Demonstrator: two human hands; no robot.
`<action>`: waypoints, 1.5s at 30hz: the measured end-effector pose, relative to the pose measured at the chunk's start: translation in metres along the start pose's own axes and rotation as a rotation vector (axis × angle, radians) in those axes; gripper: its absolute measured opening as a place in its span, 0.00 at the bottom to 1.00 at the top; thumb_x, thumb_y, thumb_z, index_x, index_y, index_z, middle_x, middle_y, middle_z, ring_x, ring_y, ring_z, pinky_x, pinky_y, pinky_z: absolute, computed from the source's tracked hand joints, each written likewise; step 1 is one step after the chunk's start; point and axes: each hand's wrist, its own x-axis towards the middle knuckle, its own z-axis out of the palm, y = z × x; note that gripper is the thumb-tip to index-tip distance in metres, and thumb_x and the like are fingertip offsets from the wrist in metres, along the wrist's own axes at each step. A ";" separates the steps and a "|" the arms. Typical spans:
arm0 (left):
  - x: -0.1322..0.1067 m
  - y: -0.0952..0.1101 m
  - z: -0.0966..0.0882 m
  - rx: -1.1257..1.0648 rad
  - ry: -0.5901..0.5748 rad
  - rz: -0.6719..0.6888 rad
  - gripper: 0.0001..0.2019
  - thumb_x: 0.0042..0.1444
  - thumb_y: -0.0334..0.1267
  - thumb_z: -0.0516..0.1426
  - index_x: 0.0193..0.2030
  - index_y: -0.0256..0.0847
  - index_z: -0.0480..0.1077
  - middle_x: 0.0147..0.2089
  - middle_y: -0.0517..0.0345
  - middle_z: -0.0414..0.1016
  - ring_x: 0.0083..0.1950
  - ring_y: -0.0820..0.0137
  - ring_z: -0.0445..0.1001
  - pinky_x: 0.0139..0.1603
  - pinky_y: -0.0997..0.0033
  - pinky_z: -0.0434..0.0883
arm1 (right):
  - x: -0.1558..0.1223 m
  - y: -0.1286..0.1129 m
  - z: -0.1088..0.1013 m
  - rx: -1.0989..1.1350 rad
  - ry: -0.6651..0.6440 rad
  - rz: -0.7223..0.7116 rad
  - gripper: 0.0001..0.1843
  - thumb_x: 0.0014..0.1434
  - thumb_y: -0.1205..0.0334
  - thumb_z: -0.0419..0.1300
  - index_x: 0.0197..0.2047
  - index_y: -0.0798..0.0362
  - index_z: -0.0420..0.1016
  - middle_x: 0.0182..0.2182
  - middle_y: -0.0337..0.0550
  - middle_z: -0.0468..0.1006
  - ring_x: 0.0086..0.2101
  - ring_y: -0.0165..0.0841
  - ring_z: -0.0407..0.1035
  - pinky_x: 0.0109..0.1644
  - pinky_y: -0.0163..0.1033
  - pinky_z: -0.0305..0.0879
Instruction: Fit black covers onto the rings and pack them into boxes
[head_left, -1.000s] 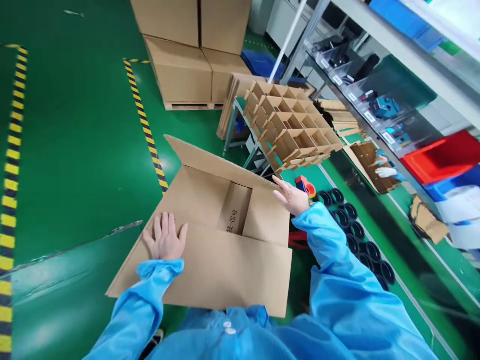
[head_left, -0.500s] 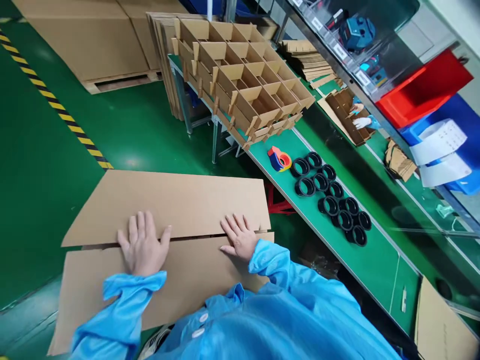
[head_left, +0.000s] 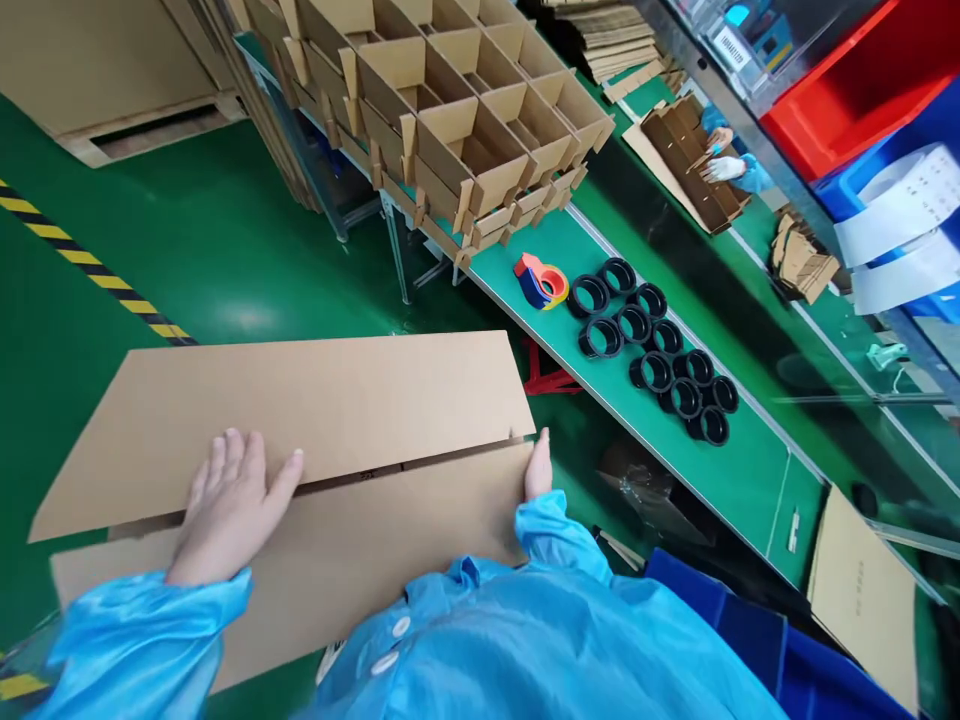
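A large brown cardboard box lies in front of me with its two top flaps folded shut, the seam running across the middle. My left hand rests flat on the near flap by the seam, fingers spread. My right hand is at the box's right edge; only part of it shows, with the thumb up against the flap ends. Both arms wear blue sleeves.
A green workbench runs along the right with a red and blue tape dispenser, several black rings and a cardboard divider grid. Another person's gloved hand works on cardboard dividers further back. Red and blue bins sit on the shelf.
The far flap came down, closing the box. My right hand slid from the top seam to the box's right edge. My view has moved closer and to the right.
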 end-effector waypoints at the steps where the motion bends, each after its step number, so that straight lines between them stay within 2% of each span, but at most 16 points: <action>1: 0.000 0.003 0.006 -0.001 -0.012 0.006 0.44 0.63 0.59 0.39 0.70 0.17 0.52 0.75 0.28 0.45 0.76 0.47 0.43 0.73 0.45 0.50 | -0.004 0.001 0.013 0.004 0.029 0.059 0.50 0.65 0.31 0.30 0.72 0.63 0.53 0.66 0.58 0.63 0.68 0.47 0.54 0.71 0.56 0.50; 5: -0.009 0.028 0.039 -0.030 0.133 -0.013 0.44 0.63 0.55 0.42 0.71 0.11 0.43 0.74 0.18 0.40 0.76 0.42 0.36 0.73 0.39 0.46 | -0.007 -0.004 0.038 0.013 0.104 0.118 0.48 0.65 0.31 0.37 0.73 0.61 0.52 0.70 0.54 0.56 0.70 0.43 0.48 0.74 0.50 0.43; 8: -0.013 0.042 0.062 -0.087 0.299 0.015 0.42 0.65 0.54 0.41 0.72 0.14 0.39 0.75 0.20 0.34 0.77 0.44 0.30 0.73 0.40 0.40 | -0.002 0.000 0.031 0.065 0.131 0.143 0.46 0.66 0.35 0.32 0.73 0.63 0.51 0.68 0.56 0.61 0.67 0.40 0.56 0.70 0.49 0.56; 10: -0.013 0.043 0.069 -0.098 0.332 0.051 0.41 0.66 0.54 0.41 0.73 0.17 0.40 0.75 0.22 0.34 0.77 0.45 0.30 0.74 0.40 0.39 | 0.001 0.001 0.022 0.075 0.135 0.163 0.46 0.67 0.38 0.28 0.71 0.66 0.52 0.65 0.59 0.64 0.64 0.41 0.61 0.65 0.50 0.63; 13: -0.011 0.041 0.071 -0.097 0.359 0.064 0.40 0.67 0.55 0.40 0.74 0.20 0.41 0.75 0.23 0.36 0.77 0.46 0.32 0.74 0.41 0.39 | 0.004 -0.016 0.007 0.052 0.123 0.086 0.43 0.68 0.40 0.31 0.70 0.64 0.56 0.68 0.57 0.60 0.68 0.42 0.54 0.70 0.53 0.55; 16: -0.011 0.040 0.071 -0.105 0.388 0.053 0.40 0.67 0.56 0.40 0.74 0.20 0.42 0.75 0.23 0.37 0.77 0.45 0.34 0.74 0.41 0.38 | 0.004 -0.066 0.001 -0.171 0.033 -0.330 0.36 0.70 0.46 0.37 0.73 0.58 0.50 0.72 0.48 0.50 0.72 0.41 0.39 0.75 0.56 0.36; 19: -0.013 0.042 0.074 -0.100 0.401 0.044 0.40 0.67 0.55 0.40 0.74 0.21 0.42 0.76 0.24 0.36 0.77 0.46 0.34 0.74 0.42 0.38 | 0.008 -0.121 0.018 -0.536 -0.181 -0.884 0.36 0.70 0.50 0.42 0.76 0.54 0.42 0.74 0.45 0.46 0.72 0.45 0.34 0.74 0.60 0.30; 21: -0.013 0.041 0.076 -0.094 0.417 0.042 0.40 0.67 0.55 0.41 0.74 0.22 0.42 0.76 0.25 0.36 0.77 0.46 0.34 0.74 0.42 0.38 | 0.017 -0.140 0.038 -0.687 -0.339 -1.063 0.37 0.69 0.49 0.46 0.76 0.54 0.42 0.73 0.46 0.47 0.72 0.45 0.34 0.75 0.58 0.29; 25: -0.004 0.038 0.082 -0.051 0.409 0.048 0.38 0.67 0.53 0.42 0.73 0.24 0.46 0.76 0.26 0.37 0.77 0.47 0.34 0.73 0.41 0.40 | 0.046 -0.133 0.070 -0.749 -0.471 -1.074 0.37 0.70 0.46 0.45 0.74 0.58 0.46 0.72 0.51 0.51 0.71 0.43 0.41 0.75 0.58 0.29; 28: 0.001 0.036 0.085 -0.005 0.392 0.011 0.36 0.66 0.51 0.45 0.73 0.26 0.48 0.76 0.26 0.37 0.77 0.45 0.35 0.72 0.37 0.43 | 0.062 -0.115 0.074 -0.640 -0.472 -1.100 0.35 0.71 0.48 0.44 0.73 0.61 0.51 0.70 0.55 0.57 0.70 0.43 0.47 0.74 0.58 0.37; 32: -0.011 0.037 0.088 0.015 0.344 -0.004 0.36 0.63 0.52 0.50 0.71 0.29 0.56 0.74 0.27 0.47 0.75 0.40 0.44 0.71 0.37 0.47 | 0.069 -0.081 0.068 -0.419 -0.340 -1.135 0.31 0.70 0.50 0.44 0.64 0.65 0.66 0.61 0.63 0.69 0.63 0.48 0.61 0.68 0.60 0.57; 37: -0.009 0.029 0.096 0.038 0.323 0.021 0.38 0.66 0.54 0.49 0.75 0.33 0.45 0.76 0.34 0.42 0.77 0.50 0.42 0.74 0.46 0.44 | 0.084 -0.057 0.077 -0.410 -0.263 -1.251 0.33 0.67 0.47 0.49 0.65 0.64 0.63 0.61 0.66 0.67 0.64 0.53 0.58 0.67 0.64 0.56; 39: -0.004 0.036 0.101 0.025 0.340 0.043 0.36 0.67 0.53 0.47 0.75 0.34 0.44 0.76 0.37 0.43 0.77 0.52 0.41 0.75 0.49 0.44 | 0.084 -0.071 0.068 -0.452 -0.221 -1.246 0.35 0.67 0.43 0.48 0.64 0.65 0.64 0.59 0.69 0.68 0.62 0.56 0.59 0.66 0.67 0.55; 42: 0.000 0.048 0.103 -0.030 0.344 0.094 0.32 0.68 0.50 0.45 0.74 0.36 0.49 0.76 0.41 0.47 0.77 0.54 0.44 0.75 0.51 0.46 | 0.068 -0.122 0.058 -0.427 -0.311 -1.222 0.37 0.67 0.41 0.43 0.60 0.66 0.68 0.54 0.71 0.69 0.60 0.61 0.59 0.63 0.74 0.51; 43: -0.002 0.049 0.102 -0.047 0.333 0.103 0.31 0.69 0.49 0.45 0.74 0.37 0.51 0.76 0.42 0.49 0.76 0.54 0.45 0.74 0.51 0.47 | 0.058 -0.142 0.060 -0.407 -0.388 -1.213 0.37 0.67 0.41 0.42 0.60 0.65 0.68 0.54 0.71 0.69 0.61 0.62 0.58 0.63 0.75 0.48; 45: -0.008 0.046 0.096 -0.072 0.313 0.098 0.29 0.68 0.46 0.46 0.72 0.36 0.56 0.74 0.40 0.53 0.75 0.51 0.49 0.73 0.48 0.50 | 0.031 -0.175 0.078 -0.443 -0.417 -1.230 0.34 0.68 0.43 0.41 0.63 0.59 0.68 0.58 0.65 0.68 0.63 0.58 0.56 0.66 0.72 0.45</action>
